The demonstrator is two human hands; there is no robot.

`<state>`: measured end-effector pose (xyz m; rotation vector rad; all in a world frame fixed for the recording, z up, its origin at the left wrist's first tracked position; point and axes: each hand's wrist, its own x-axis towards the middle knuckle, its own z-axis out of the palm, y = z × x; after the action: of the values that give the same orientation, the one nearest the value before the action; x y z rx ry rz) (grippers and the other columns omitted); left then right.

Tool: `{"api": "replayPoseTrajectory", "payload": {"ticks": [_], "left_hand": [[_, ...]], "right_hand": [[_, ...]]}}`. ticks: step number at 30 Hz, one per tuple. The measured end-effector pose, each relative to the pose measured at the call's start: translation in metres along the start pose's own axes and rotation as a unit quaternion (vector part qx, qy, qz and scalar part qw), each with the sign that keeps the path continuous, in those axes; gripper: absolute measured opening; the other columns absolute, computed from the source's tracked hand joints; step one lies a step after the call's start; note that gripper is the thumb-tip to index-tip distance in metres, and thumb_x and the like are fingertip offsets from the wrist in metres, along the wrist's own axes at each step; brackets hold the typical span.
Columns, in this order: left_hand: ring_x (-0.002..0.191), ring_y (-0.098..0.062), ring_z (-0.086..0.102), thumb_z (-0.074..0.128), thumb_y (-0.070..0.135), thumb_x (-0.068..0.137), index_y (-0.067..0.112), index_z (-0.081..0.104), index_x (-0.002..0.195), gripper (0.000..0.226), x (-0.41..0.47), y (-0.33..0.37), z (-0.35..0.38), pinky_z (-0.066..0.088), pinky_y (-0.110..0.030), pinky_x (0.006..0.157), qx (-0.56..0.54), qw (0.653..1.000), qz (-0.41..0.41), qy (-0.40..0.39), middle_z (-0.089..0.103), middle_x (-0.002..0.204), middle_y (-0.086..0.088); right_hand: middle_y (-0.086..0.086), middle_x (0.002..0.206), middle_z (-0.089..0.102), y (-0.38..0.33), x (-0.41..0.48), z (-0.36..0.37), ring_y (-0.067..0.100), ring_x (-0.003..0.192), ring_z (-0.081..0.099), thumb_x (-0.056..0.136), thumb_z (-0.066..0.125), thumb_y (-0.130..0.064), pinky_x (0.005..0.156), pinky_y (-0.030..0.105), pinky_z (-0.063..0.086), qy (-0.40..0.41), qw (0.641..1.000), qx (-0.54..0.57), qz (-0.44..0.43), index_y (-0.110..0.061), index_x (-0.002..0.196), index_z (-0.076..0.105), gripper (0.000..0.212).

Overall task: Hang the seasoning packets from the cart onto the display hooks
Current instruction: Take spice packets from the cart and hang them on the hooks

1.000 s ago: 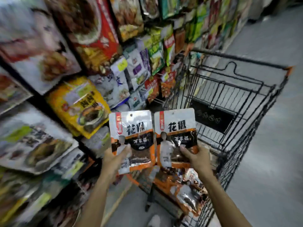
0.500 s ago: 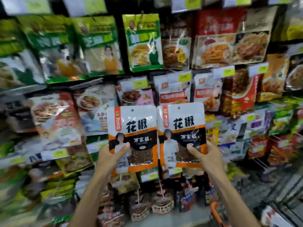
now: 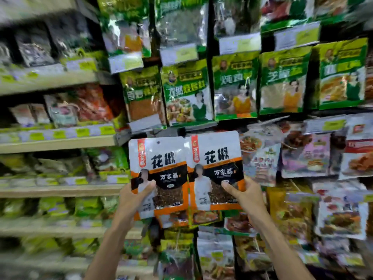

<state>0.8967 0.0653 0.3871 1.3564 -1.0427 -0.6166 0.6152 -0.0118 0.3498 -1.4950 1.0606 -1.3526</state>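
Two hands each grip one seasoning packet by its lower outer corner, thumb on the front: the left hand [image 3: 133,197] holds the left packet [image 3: 159,168] and the right hand [image 3: 246,197] holds the right packet [image 3: 216,162]. Both packets stand upright, long axis vertical, with their inner edges touching. A small hang hole shows at the top of the left one. A free display hook probably lies behind and slightly above them, though blur hides it, and neither hand looks nearer to it. Each packet reads 花椒 and 万家福. The green packets [image 3: 185,91] just above are too smeared to read.
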Motion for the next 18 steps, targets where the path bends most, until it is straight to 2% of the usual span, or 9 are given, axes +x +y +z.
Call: {"api": "replayPoseTrajectory", "payload": {"ticks": [3, 4, 6, 8, 10, 12, 13, 16, 18], "left_hand": [[0.112, -0.046, 0.055, 0.074, 0.054, 0.055, 0.005, 0.056, 0.125, 0.087, 0.022, -0.011, -0.044, 0.046, -0.064, 0.091, 0.008, 1.000, -0.008, 0.026, 0.059, 0.122, -0.025], [0.113, -0.049, 0.053, 0.074, 0.052, 0.057, 0.003, 0.054, 0.126, 0.086, 0.029, -0.015, -0.057, 0.045, -0.066, 0.090, 0.005, 0.999, -0.006, 0.034, 0.057, 0.123, -0.029], [0.112, -0.051, 0.051, 0.075, 0.046, 0.062, 0.000, 0.053, 0.125, 0.081, 0.041, -0.021, -0.077, 0.043, -0.069, 0.088, -0.001, 0.999, -0.004, 0.044, 0.055, 0.122, -0.033], [0.110, -0.053, 0.052, 0.075, 0.039, 0.067, -0.003, 0.053, 0.124, 0.074, 0.049, -0.024, -0.092, 0.043, -0.069, 0.087, -0.006, 0.999, -0.002, 0.053, 0.054, 0.120, -0.036], [0.110, -0.046, 0.056, 0.076, 0.041, 0.067, 0.002, 0.054, 0.126, 0.074, 0.057, -0.027, -0.103, 0.046, -0.064, 0.091, -0.006, 0.998, -0.007, 0.062, 0.057, 0.122, -0.029], [0.114, -0.042, 0.055, 0.076, 0.046, 0.063, 0.003, 0.050, 0.130, 0.084, 0.065, -0.028, -0.111, 0.045, -0.060, 0.096, -0.016, 0.997, -0.013, 0.068, 0.056, 0.127, -0.025], [0.117, -0.041, 0.053, 0.075, 0.048, 0.062, 0.003, 0.047, 0.133, 0.089, 0.069, -0.028, -0.114, 0.045, -0.059, 0.097, -0.022, 0.997, -0.015, 0.069, 0.055, 0.130, -0.023], [0.117, -0.041, 0.053, 0.074, 0.043, 0.068, 0.002, 0.047, 0.133, 0.082, 0.075, -0.032, -0.120, 0.045, -0.060, 0.096, -0.028, 0.997, -0.018, 0.070, 0.055, 0.131, -0.022], [0.114, -0.038, 0.056, 0.074, 0.038, 0.072, 0.003, 0.052, 0.129, 0.070, 0.079, -0.036, -0.123, 0.046, -0.058, 0.095, -0.029, 0.997, -0.014, 0.074, 0.058, 0.128, -0.020]], "right_hand": [[0.020, 0.098, 0.067, -0.004, 0.009, 0.052, 0.010, 0.083, 0.068, 0.074, 0.077, -0.039, 0.061, 0.025, 0.053, -0.006, 1.000, -0.006, 0.017, -0.008, 0.094, 0.066, 0.038], [0.021, 0.096, 0.068, -0.005, 0.012, 0.066, 0.013, 0.083, 0.068, 0.075, 0.078, -0.037, 0.063, 0.024, 0.054, -0.007, 1.000, -0.008, 0.015, -0.011, 0.092, 0.067, 0.034], [0.023, 0.091, 0.067, -0.007, 0.020, 0.092, 0.030, 0.084, 0.066, 0.076, 0.078, -0.035, 0.068, 0.033, 0.053, -0.018, 1.000, -0.008, 0.019, -0.008, 0.090, 0.065, 0.032], [0.003, 0.081, 0.069, -0.011, 0.028, 0.114, 0.019, 0.081, 0.066, 0.076, 0.077, -0.035, 0.060, 0.019, 0.049, -0.033, 0.999, -0.004, 0.018, -0.020, 0.086, 0.064, 0.022], [-0.007, 0.081, 0.067, -0.015, 0.038, 0.133, 0.007, 0.078, 0.065, 0.077, 0.077, -0.035, 0.058, 0.014, 0.046, -0.042, 0.999, -0.012, 0.013, -0.024, 0.086, 0.063, 0.020], [0.002, 0.080, 0.068, -0.018, 0.049, 0.148, 0.014, 0.078, 0.065, 0.076, 0.078, -0.034, 0.064, 0.024, 0.050, -0.034, 0.999, -0.024, 0.010, -0.013, 0.084, 0.064, 0.026], [-0.002, 0.076, 0.068, -0.018, 0.054, 0.155, 0.011, 0.075, 0.064, 0.076, 0.078, -0.034, 0.063, 0.025, 0.050, -0.028, 0.999, -0.023, 0.015, -0.013, 0.079, 0.064, 0.025], [-0.020, 0.059, 0.063, -0.019, 0.066, 0.173, -0.007, 0.061, 0.059, 0.076, 0.078, -0.035, 0.051, 0.013, 0.042, -0.014, 0.999, -0.008, 0.030, -0.026, 0.065, 0.056, 0.026], [-0.014, 0.070, 0.068, -0.015, 0.075, 0.180, 0.005, 0.074, 0.066, 0.076, 0.078, -0.036, 0.059, 0.021, 0.046, -0.004, 0.999, -0.006, 0.046, -0.023, 0.072, 0.061, 0.022]]}}
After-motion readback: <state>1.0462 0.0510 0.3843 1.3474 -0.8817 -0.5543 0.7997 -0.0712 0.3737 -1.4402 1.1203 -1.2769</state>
